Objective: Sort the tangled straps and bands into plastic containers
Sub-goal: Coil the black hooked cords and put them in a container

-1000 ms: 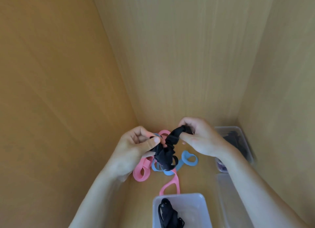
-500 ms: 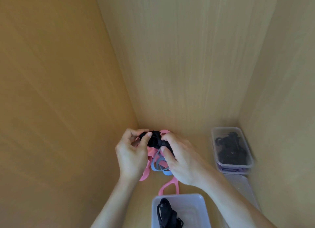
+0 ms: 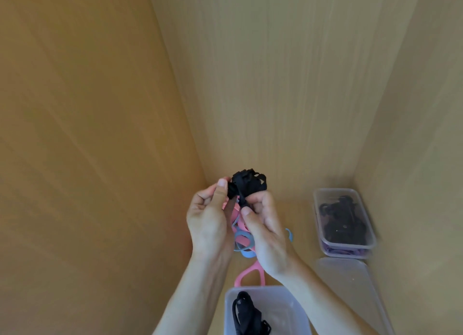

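Note:
A bunched black strap (image 3: pixel 249 184) is held up in front of the back wall. My left hand (image 3: pixel 210 222) pinches its left side with thumb and fingers. My right hand (image 3: pixel 263 229) grips its lower right part. Below the hands a tangle of pink bands (image 3: pixel 250 274) and blue bands (image 3: pixel 244 242) lies on the wooden floor, partly hidden by my hands. A clear container (image 3: pixel 283 299) at the bottom holds a black strap (image 3: pixel 246 314). Another clear container (image 3: pixel 319 199) at the right holds black straps.
Wooden walls close in on the left (image 3: pixel 87 134), back (image 3: pixel 275 84) and right (image 3: pixel 426 134). A flat translucent lid (image 3: pixel 348 282) lies on the floor in front of the right container, which sits on a purple-tinted base (image 3: pixel 348 252).
Both hands have come together and risen with the black strap, which is now bunched into a ball rather than stretched between them.

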`<state>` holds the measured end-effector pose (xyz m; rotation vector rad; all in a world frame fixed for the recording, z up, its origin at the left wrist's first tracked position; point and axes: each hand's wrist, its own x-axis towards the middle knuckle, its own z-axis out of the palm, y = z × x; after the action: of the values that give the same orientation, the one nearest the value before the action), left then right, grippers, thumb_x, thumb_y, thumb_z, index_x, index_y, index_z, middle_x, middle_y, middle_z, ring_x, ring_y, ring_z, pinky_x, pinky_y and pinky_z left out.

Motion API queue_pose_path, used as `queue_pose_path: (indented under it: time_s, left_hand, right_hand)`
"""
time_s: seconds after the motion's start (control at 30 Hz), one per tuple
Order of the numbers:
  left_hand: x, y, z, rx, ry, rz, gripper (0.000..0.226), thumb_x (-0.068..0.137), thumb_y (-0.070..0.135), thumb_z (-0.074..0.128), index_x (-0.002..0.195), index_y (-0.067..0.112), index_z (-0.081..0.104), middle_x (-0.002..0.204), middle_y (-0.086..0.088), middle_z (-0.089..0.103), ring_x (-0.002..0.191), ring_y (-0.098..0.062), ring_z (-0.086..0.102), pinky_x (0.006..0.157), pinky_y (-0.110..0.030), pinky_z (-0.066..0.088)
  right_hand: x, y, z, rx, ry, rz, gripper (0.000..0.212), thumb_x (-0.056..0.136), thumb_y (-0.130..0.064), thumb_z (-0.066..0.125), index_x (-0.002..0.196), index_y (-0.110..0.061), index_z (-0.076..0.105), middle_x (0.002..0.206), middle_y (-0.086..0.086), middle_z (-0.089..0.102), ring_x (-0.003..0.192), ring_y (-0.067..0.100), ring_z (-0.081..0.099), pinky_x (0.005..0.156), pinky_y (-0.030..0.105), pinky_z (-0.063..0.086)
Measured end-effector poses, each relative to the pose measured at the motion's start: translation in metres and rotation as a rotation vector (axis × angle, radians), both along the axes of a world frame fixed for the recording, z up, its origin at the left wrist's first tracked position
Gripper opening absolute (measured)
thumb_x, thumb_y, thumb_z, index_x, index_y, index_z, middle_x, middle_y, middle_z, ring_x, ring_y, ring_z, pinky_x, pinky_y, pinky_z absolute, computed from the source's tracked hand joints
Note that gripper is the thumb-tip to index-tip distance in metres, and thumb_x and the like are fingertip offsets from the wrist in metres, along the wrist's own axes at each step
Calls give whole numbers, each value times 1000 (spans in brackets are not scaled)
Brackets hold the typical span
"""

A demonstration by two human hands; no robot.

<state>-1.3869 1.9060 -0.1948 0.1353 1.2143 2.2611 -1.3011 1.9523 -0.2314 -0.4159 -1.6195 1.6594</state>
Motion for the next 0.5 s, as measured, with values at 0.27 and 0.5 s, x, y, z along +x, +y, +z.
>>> queue_pose_path:
  time_s: [0.27, 0.5]
  left_hand:
    - [0, -2, 2, -26, -218, -156, 47, 95, 22, 65, 130, -8, 55, 107, -25, 72, 85, -30, 75, 75, -39, 62]
    - [9, -7, 0, -25, -223, -296, 27, 92, 30, 66, 97, 7, 79, 106, -15, 75, 90, -23, 71, 85, -38, 58]
  right_hand:
    - [17, 10, -5, -46, -14, -161, 13, 89, 7, 70, 90, -3, 62, 80, 4, 73, 73, 14, 66, 71, 24, 52]
    - [33, 17, 2, -7, -97, -176, 49, 67, -17, 87, 103, -23, 54, 84, -12, 67, 73, 7, 62, 66, 18, 51]
